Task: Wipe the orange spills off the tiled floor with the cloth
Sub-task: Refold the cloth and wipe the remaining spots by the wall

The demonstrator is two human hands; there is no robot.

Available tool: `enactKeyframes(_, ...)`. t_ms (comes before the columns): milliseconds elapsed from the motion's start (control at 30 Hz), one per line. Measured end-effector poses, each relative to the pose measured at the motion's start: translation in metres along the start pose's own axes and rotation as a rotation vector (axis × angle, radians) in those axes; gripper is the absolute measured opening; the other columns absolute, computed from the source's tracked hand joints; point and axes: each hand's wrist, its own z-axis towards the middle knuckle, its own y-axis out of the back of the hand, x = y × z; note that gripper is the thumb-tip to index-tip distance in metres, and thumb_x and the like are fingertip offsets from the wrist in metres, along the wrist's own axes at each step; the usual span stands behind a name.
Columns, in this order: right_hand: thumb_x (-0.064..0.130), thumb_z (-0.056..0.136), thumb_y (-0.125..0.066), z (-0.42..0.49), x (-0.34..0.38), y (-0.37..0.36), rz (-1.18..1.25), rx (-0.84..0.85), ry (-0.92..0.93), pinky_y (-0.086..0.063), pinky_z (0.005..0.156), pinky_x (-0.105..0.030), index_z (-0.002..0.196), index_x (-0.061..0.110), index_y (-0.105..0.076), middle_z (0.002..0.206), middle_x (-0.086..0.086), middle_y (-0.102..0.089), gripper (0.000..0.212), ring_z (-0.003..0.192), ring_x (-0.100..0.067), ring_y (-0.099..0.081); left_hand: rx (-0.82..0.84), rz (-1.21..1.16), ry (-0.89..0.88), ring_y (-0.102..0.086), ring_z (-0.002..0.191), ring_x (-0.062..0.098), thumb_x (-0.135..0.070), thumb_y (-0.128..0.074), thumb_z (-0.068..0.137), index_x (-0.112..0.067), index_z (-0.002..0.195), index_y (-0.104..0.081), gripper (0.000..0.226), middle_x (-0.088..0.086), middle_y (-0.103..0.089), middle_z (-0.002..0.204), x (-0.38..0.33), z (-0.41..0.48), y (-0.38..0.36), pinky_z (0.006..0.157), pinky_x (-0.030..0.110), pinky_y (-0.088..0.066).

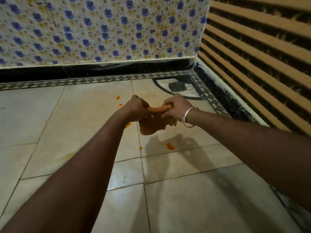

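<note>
An orange-stained cloth [154,125] hangs above the beige tiled floor [80,115], twisted into a rope between both hands. My left hand [138,108] grips its left end and my right hand [176,106], with a silver bangle on the wrist, grips the right end. Orange spills lie on the tiles: a blob [170,145] below the cloth, a tiny drop [141,148] beside it, a smear [128,125] by my left forearm, and two spots [118,98] further back on the left.
A wall with blue flower wallpaper [101,31] and a black skirting [101,69] closes the far side. A wall of brown slats [260,56] runs along the right. A patterned tile border [178,86] fills the corner.
</note>
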Motion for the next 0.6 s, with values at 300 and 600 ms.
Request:
enactKeyframes(300,0.036,0.067,-0.087,-0.016,-0.047,0.036,-0.265,-0.219,0.034,-0.047,0.076,-0.034,0.086,0.022,-0.069,0.105,-0.002,-0.050,0.029,0.097,-0.019,-0.048,-0.172,0.041,-0.355,-0.062,0.090,0.009,-0.010,-0.068,0.094,-0.021,0.118,-0.071,0.027,-0.010,-0.063,0.096,-0.029,0.017,-0.034,0.069,0.018,-0.045)
enactKeyframes(600,0.060,0.091,-0.054,-0.074,-0.139,-0.045,-0.256,0.130,0.001,-0.039,0.107,-0.042,0.136,0.030,-0.053,0.138,-0.001,-0.046,0.054,0.131,-0.023,-0.042,0.141,0.244,-0.140,-0.064,0.119,0.024,-0.051,-0.057,0.089,-0.022,0.130,-0.071,0.052,0.003,-0.070,0.130,0.052,-0.005,-0.117,0.102,0.044,-0.051)
